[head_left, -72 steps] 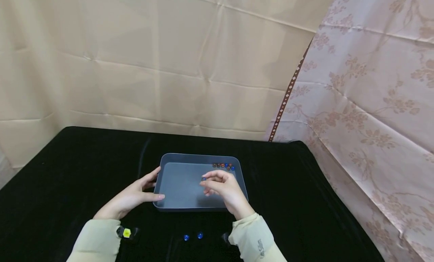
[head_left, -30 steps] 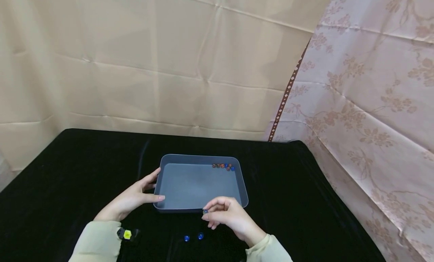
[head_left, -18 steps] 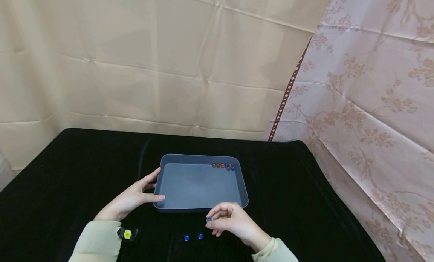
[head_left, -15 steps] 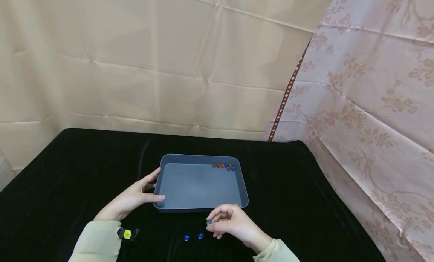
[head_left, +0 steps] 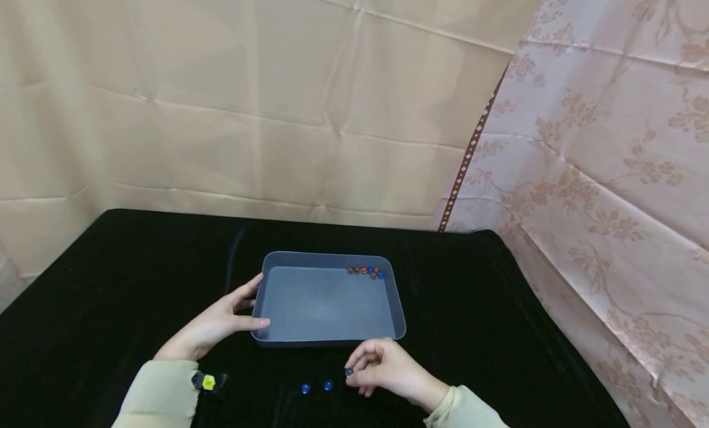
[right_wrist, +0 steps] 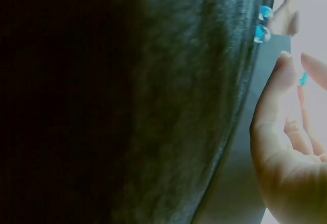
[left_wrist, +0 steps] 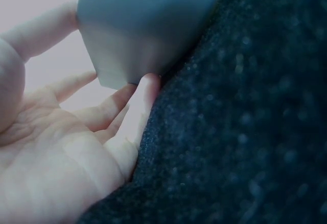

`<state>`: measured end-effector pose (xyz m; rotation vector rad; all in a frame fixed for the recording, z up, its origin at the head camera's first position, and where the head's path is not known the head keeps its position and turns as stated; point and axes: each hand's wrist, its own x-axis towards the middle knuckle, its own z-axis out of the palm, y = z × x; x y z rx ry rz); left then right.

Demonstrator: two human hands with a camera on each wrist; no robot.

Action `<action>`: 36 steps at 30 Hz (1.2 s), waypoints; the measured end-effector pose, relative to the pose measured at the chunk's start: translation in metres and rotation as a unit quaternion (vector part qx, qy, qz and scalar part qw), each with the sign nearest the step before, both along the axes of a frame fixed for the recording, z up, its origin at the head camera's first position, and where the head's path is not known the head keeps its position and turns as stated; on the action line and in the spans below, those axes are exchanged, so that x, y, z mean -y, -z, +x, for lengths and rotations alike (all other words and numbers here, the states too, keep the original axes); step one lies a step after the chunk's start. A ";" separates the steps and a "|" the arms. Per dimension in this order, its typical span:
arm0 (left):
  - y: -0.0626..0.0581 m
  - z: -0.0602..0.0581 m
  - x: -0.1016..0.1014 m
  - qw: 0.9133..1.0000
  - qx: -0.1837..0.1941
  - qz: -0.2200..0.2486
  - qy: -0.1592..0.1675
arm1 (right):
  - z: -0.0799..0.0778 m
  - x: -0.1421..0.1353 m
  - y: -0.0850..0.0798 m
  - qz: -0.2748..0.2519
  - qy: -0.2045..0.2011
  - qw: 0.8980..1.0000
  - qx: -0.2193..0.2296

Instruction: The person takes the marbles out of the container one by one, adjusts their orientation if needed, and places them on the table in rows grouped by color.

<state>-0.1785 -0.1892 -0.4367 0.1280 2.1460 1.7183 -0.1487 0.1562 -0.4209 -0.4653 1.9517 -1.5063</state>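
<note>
The grey rectangular tray lies on the black cloth. My left hand holds its left side, thumb over the rim and fingers along the outer wall; the left wrist view shows fingertips against that wall. In front of the tray's near edge, my right hand pinches a bluish glass marble between thumb and fingertips. Just left of that hand, two blue marbles rest on the cloth; in the right wrist view, that pair of marbles appears beyond the fingertips.
Several brown, orange and blue marbles sit along the tray's far right corner. Black cloth covers the table. A beige curtain hangs behind, and a pink floral curtain hangs on the right.
My right hand has moved from above the tray toward me and to the right, past the near rim, still pinching the marble. The left hand, tray and other marbles stay put.
</note>
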 end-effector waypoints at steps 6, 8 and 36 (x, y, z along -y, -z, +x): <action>0.000 0.000 0.000 1.000 -0.002 0.009 0.005 | -0.002 -0.003 0.001 0.025 -0.014 1.000 0.012; 0.000 0.000 0.001 1.000 -0.003 0.009 0.005 | -0.003 -0.004 0.002 0.034 -0.022 0.999 0.006; 0.001 0.000 0.001 1.000 -0.009 0.004 0.003 | -0.007 0.000 0.006 0.081 -0.046 0.995 -0.031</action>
